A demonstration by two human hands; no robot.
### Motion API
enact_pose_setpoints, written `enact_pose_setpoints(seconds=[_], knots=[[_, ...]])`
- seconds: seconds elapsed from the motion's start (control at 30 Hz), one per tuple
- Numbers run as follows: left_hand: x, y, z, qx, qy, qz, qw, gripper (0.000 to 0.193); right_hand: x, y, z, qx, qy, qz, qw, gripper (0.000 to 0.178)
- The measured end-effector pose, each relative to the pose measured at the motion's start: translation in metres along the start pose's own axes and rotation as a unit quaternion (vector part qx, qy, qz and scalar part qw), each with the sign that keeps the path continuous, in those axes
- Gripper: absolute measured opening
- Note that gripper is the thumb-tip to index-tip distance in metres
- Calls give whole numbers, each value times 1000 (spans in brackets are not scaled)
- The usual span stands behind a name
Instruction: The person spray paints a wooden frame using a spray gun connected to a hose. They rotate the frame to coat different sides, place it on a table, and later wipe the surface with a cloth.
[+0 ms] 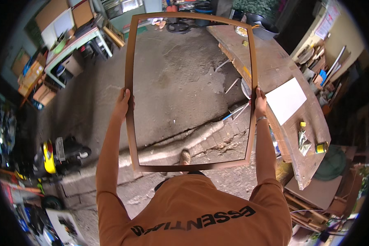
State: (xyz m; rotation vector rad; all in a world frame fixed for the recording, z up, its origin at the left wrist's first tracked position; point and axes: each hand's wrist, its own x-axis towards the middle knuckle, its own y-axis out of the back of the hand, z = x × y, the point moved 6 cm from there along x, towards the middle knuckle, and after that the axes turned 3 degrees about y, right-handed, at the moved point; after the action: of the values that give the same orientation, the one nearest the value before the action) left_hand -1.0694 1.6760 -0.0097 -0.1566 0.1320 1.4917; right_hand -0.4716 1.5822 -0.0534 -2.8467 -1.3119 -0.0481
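A large rectangular brown picture frame is held up in front of me, its long sides running away from my body. The floor shows through its opening; whether glass fills it I cannot tell. My left hand is closed round the left side bar, with the thumb on top. On the opposite bar, at about the same height, my right hand grips in the same way. Both arms are stretched forward. Just beyond my right hand, a white sheet lies on a worn wooden table.
On the table are a crumpled tube with a yellow cap, a small can and a dark basin. A raised concrete kerb crosses the rough floor. A yellow-and-black motorbike and a pale workbench stand left.
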Motion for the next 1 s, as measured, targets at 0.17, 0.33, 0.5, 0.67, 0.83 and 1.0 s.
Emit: enact_pose_setpoints(seconds=[0.17,0.33,0.5,0.67,0.83,1.0], knots=[[122,-55,32,7,-12,-34,999,36,68,0,8,33,19,64,997,40],[255,-107,52,49,-63,-94,992,35,115,-5,16,67,46,133,988,41],[386,-163,44,3,-63,-173,983,46,163,-20,48,133,47,212,967,39],[502,-208,43,-7,-87,-187,978,51,222,-41,65,179,96,274,940,41],[574,-265,53,-33,-69,-217,973,51,271,-44,76,195,97,352,911,42],[627,-326,50,-57,-21,-222,973,51,302,-20,80,172,123,388,897,42]])
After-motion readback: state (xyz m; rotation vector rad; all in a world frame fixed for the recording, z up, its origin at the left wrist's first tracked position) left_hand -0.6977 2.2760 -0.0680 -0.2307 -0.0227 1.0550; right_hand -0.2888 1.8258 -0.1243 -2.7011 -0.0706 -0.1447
